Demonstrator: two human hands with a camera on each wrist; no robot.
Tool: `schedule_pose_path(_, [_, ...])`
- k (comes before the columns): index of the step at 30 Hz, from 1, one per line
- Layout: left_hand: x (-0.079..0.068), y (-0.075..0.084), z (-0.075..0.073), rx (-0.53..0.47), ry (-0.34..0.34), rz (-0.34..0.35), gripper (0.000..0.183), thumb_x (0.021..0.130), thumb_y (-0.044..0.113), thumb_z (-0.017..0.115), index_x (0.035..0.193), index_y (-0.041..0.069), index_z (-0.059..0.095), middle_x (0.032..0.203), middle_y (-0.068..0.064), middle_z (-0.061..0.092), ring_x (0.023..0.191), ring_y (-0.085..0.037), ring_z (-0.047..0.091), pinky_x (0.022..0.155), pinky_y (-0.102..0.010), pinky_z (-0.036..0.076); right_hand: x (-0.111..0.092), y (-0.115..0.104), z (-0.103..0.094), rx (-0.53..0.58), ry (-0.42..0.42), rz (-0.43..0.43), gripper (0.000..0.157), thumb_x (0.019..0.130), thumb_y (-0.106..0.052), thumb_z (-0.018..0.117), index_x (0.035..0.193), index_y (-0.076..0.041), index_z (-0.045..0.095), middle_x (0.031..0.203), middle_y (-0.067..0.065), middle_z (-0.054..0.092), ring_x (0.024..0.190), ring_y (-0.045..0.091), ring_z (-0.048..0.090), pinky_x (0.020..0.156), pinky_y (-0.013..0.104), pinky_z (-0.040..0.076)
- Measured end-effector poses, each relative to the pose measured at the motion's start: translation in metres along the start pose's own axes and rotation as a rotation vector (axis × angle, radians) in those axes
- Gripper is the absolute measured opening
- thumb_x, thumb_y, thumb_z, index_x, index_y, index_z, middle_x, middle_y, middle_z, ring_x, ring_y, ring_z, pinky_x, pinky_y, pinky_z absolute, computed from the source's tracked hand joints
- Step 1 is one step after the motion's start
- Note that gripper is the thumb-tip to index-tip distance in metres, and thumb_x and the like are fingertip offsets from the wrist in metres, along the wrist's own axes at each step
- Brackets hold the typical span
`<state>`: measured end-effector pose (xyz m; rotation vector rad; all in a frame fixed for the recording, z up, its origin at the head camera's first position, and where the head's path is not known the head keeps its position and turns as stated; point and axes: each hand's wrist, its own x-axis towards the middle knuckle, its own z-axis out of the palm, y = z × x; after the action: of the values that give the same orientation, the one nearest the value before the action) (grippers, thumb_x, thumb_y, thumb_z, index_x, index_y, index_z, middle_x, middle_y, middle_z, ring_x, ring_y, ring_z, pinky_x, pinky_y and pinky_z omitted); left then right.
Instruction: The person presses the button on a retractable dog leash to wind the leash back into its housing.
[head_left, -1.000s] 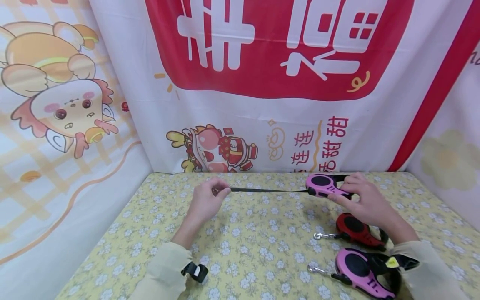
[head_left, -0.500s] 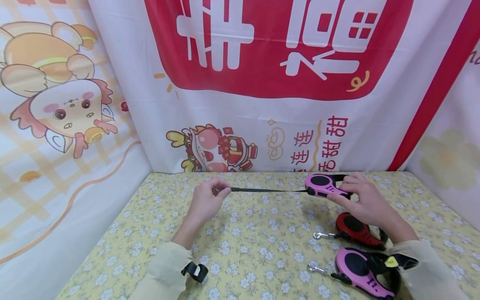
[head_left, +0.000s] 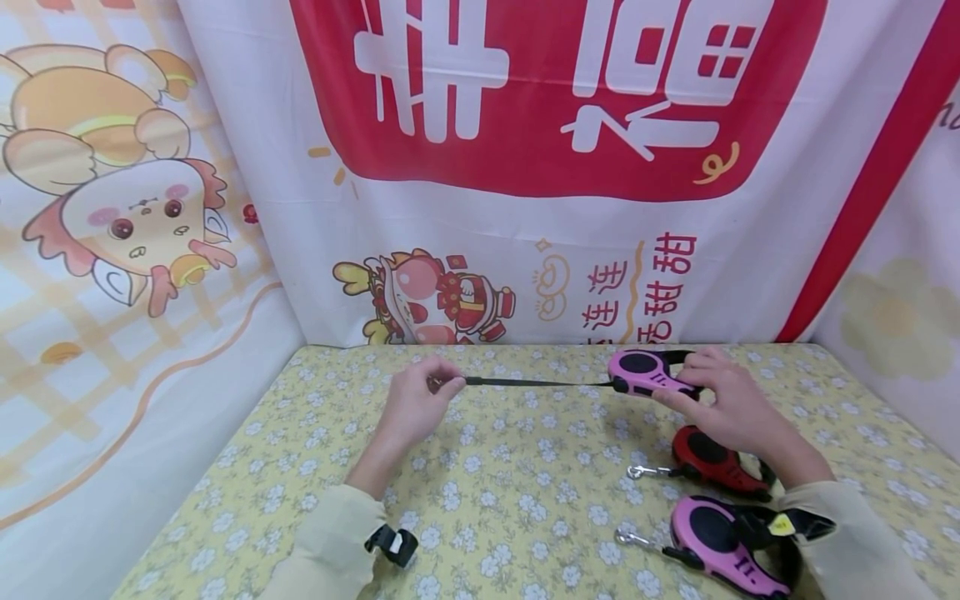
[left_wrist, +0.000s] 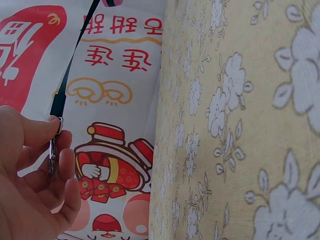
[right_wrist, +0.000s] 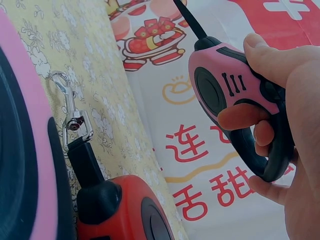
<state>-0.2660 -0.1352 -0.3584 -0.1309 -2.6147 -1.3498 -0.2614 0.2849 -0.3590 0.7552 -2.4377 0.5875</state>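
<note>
My right hand (head_left: 723, 400) grips the black handle of a pink retractable dog leash (head_left: 637, 371), fingers through the loop, thumb on top near its button in the right wrist view. A black strap (head_left: 525, 382) runs out of its nose, stretched straight to the left above the table. At its far end my left hand (head_left: 422, 400) pinches the metal clip (left_wrist: 54, 145) between thumb and fingers. Below the right hand lie a red retractable leash (head_left: 708, 457) and, nearer, a second pink retractable leash (head_left: 716, 537), each with its silver clip pointing left.
A yellow floral cloth (head_left: 465, 517) covers the table. Printed white and red fabric (head_left: 525, 217) hangs along the back edge, with more printed cloth (head_left: 135, 250) at the left side. The right sleeve (head_left: 855, 533) overlaps the near pink leash's handle.
Both hands hold nearly the same pose. The strap stays taut, with the pink leash shifted very slightly left and the left hand very slightly right.
</note>
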Motion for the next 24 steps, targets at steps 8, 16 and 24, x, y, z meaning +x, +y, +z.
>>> schedule_pose_path(8, [-0.0007,-0.0003,0.0009,0.001,-0.007,0.017,0.004,0.102,0.021,0.072,0.104,0.02,0.075,0.1,0.001,0.075,0.089,-0.017,0.066,0.08,-0.033,0.056,-0.0003,-0.001,0.0015,0.001,-0.009,0.001,0.032,0.089,-0.024,0.085,0.069,-0.028,0.061,0.078,-0.012,0.048,0.091,0.004,0.038,0.076,0.028,0.03])
schedule_pose_path(16, [-0.0003,-0.0003,0.0021,0.004,-0.002,0.046,0.004,0.101,0.021,0.073,0.104,0.02,0.076,0.099,0.001,0.075,0.088,-0.017,0.066,0.079,-0.033,0.055,-0.0001,-0.002,0.0016,0.007,-0.018,0.014,0.029,0.089,-0.024,0.086,0.07,-0.027,0.064,0.079,-0.012,0.049,0.093,0.005,0.038,0.075,0.029,0.032])
schedule_pose_path(24, [-0.0014,0.001,0.0044,0.005,-0.008,0.037,0.003,0.101,0.02,0.074,0.104,0.02,0.075,0.1,0.001,0.075,0.089,-0.017,0.066,0.079,-0.033,0.056,0.0006,-0.003,0.0024,0.019,-0.02,0.0,0.028,0.088,-0.023,0.086,0.071,-0.027,0.065,0.08,-0.014,0.053,0.092,0.004,0.039,0.074,0.029,0.035])
